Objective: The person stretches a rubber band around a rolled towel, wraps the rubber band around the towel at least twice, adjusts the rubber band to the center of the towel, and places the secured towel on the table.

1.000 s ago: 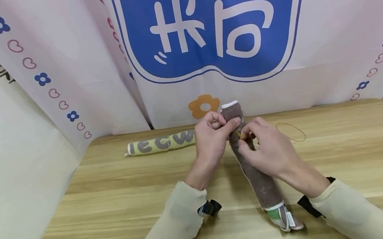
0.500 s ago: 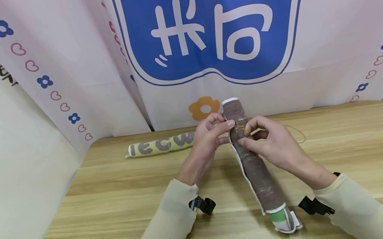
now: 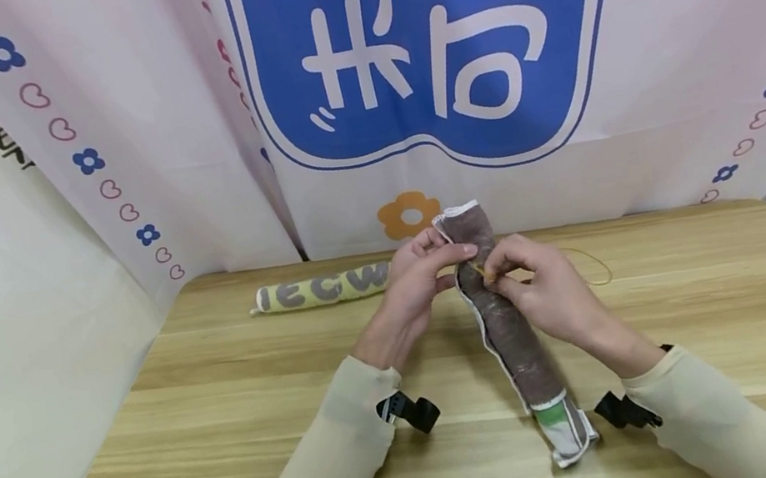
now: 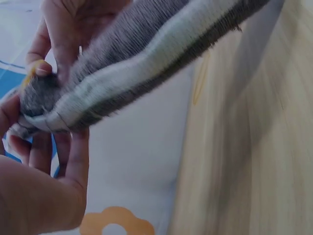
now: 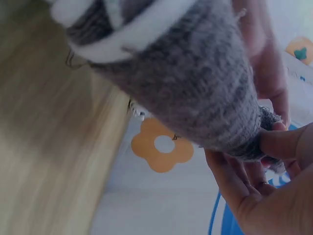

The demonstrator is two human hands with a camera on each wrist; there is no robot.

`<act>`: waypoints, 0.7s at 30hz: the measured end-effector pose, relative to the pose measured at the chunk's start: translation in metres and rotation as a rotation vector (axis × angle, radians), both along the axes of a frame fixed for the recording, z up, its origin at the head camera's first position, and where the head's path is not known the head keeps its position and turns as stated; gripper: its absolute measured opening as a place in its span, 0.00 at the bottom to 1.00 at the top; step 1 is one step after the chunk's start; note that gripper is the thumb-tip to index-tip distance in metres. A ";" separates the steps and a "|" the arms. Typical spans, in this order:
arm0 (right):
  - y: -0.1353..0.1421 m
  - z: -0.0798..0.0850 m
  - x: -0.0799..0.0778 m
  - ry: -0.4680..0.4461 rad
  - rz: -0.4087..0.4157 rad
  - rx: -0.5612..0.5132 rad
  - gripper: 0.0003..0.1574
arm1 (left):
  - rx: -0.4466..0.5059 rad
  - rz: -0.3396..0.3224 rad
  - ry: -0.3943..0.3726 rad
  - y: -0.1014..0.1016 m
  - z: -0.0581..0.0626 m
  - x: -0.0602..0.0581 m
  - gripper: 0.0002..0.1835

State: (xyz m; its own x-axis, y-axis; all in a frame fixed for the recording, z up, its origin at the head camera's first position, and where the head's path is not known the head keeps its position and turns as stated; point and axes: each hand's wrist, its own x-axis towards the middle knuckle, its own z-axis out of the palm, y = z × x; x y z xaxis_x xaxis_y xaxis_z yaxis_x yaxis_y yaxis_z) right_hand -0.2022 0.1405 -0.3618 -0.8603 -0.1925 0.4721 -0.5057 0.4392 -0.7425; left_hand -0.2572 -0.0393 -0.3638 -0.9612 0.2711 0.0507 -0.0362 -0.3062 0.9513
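Observation:
A brown rolled towel [image 3: 517,335] with white edging slants between both hands, its near end showing a green and white part. My left hand [image 3: 415,272] holds it near the far end, thumb on top and fingers behind. Just beside, my right hand [image 3: 538,281] pinches a thin yellow rubber band [image 3: 480,268] against the roll. Yellow also shows at the right fingertips in the left wrist view, where the towel's pale edge [image 4: 127,76] runs along the roll. In the right wrist view, the grey-looking roll [image 5: 186,83] hides part of the left hand [image 5: 264,63].
A yellow rolled towel [image 3: 323,289] with grey letters lies at the back left of the wooden table [image 3: 229,408]. Another thin yellow rubber band [image 3: 607,269] lies at the back right. A printed cloth [image 3: 338,196] hangs behind the table.
The right fingers have drawn together on the rubber band. The brown towel has turned and bent slightly at its far end, and its near end has shifted. The yellow towel stays put.

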 end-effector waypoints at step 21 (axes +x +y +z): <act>0.000 -0.010 -0.005 0.258 -0.027 0.001 0.09 | -0.054 0.126 0.042 0.003 0.002 0.004 0.21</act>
State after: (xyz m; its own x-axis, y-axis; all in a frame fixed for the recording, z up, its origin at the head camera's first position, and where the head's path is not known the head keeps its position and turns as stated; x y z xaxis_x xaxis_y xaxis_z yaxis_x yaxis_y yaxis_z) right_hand -0.2068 0.1406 -0.3715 -0.7162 -0.1715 0.6765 -0.6663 0.4563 -0.5898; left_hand -0.2534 -0.0366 -0.3614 -0.9852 0.1515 0.0805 0.0398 -0.2543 0.9663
